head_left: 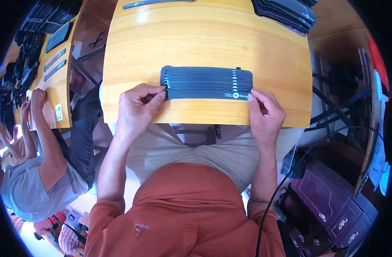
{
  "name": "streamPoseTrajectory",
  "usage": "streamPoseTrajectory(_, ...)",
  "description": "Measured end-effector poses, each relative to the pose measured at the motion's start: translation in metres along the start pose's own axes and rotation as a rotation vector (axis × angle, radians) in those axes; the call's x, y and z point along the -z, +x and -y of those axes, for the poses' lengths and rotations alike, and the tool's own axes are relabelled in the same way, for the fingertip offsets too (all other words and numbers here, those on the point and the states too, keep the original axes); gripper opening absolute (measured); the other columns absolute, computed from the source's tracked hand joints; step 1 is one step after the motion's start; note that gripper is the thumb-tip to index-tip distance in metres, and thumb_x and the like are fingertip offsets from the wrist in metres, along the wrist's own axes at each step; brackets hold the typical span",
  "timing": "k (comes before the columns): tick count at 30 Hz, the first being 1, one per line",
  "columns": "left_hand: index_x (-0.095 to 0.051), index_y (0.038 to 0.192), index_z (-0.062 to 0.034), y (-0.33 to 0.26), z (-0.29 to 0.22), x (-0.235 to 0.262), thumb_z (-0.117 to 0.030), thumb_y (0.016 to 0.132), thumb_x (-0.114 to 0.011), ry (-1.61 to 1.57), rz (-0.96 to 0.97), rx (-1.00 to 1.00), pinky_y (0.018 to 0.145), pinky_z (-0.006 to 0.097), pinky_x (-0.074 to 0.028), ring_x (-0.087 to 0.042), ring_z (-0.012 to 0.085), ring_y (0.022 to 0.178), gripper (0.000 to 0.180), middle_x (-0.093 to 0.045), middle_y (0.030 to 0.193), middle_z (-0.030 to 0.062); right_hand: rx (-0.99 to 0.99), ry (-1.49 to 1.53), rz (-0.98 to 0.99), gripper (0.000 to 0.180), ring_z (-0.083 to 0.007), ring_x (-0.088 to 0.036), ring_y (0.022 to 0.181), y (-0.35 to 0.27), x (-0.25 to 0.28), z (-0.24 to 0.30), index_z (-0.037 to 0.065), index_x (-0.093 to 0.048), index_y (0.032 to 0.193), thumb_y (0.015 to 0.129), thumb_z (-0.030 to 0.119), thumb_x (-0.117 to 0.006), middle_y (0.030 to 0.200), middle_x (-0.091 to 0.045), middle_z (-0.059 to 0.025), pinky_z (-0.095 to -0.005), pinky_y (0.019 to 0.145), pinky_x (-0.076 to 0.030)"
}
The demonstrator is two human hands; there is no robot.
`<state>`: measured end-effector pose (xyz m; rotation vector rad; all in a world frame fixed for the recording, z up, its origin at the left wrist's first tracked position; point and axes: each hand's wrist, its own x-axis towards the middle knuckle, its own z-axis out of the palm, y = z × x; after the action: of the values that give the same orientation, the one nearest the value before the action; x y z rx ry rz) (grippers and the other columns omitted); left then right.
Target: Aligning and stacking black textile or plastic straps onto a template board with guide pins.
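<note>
- Here, a wooden table (204,38) fills twelve o'clock; a dark cabinet (328,205) sits at four, a co-worker's hand (37,100) at nine.
- The stack of dark straps (206,82) lies at centre, near the table's front edge.
- The left hand (138,109) and right hand (264,113) pinch its ends; uneven pressure could fan the straps askew.

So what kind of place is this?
Probably a small workshop for sorting or packing straps. Both hands square up a row of straps on a wooden table; more piles and another worker sit nearby.
</note>
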<state>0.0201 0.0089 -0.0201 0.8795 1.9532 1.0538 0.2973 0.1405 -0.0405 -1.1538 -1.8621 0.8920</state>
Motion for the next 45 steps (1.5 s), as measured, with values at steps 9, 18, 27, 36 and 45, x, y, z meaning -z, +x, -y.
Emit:
streamPoseTrajectory(9, -0.076, 0.104, 0.0031, 0.003, 0.008, -0.002, -0.006, 0.094, -0.075, 0.003, 0.004, -0.079, 0.059, 0.022, -0.048, -0.06, 0.0047, 0.065, 0.013, -0.071, 0.076, 0.0031, -0.042, -0.007, 0.005, 0.012, -0.0134, -0.064, 0.071, 0.0, 0.003, 0.006, -0.005, -0.074, 0.102, 0.091, 0.0, -0.073, 0.086, -0.07, -0.0099, -0.0259, 0.063, -0.051)
streamPoseTrajectory(18, -0.076, 0.105, 0.003, 0.002, 0.007, -0.002, -0.006, 0.096, -0.074, 0.024, 0.012, -0.088, 0.057, 0.021, -0.047, -0.058, 0.0037, 0.064, 0.013, -0.068, 0.076, 0.0002, -0.048, -0.001, 0.011, 0.012, -0.0119, -0.063, 0.071, 0.001, 0.002, 0.003, -0.005, -0.075, 0.103, 0.091, 0.0, -0.073, 0.085, -0.069, -0.0092, -0.0254, 0.062, -0.05)
streamPoseTrajectory(27, -0.076, 0.105, 0.0029, 0.002, 0.006, -0.001, -0.006, 0.096, -0.074, 0.042, 0.002, -0.074, 0.058, 0.02, -0.048, -0.058, 0.0029, 0.065, 0.013, -0.07, 0.077, 0.0, -0.009, -0.007, 0.0, 0.011, -0.0128, -0.064, 0.071, 0.001, 0.0, 0.003, -0.004, -0.074, 0.101, 0.091, -0.001, -0.074, 0.085, -0.07, -0.0098, -0.0254, 0.062, -0.051)
streamPoseTrajectory(36, -0.076, 0.104, 0.0033, 0.002, 0.001, -0.003, -0.006, 0.095, -0.074, 0.041, -0.009, -0.041, 0.058, 0.021, -0.048, -0.06, 0.004, 0.064, 0.013, -0.071, 0.075, 0.0022, 0.04, -0.03, -0.013, 0.01, -0.0162, -0.066, 0.069, 0.002, -0.001, 0.002, -0.004, -0.074, 0.099, 0.09, 0.0, -0.073, 0.083, -0.07, -0.0111, -0.0279, 0.061, -0.052)
streamPoseTrajectory(45, -0.076, 0.103, 0.0048, 0.001, -0.001, -0.002, -0.005, 0.094, -0.074, 0.016, -0.012, 0.018, 0.059, 0.022, -0.049, -0.06, 0.0049, 0.065, 0.013, -0.071, 0.074, 0.0032, 0.052, -0.045, -0.021, 0.009, -0.0185, -0.066, 0.068, 0.001, -0.002, 0.0, -0.004, -0.074, 0.098, 0.089, -0.001, -0.073, 0.083, -0.07, -0.0125, -0.0297, 0.062, -0.052)
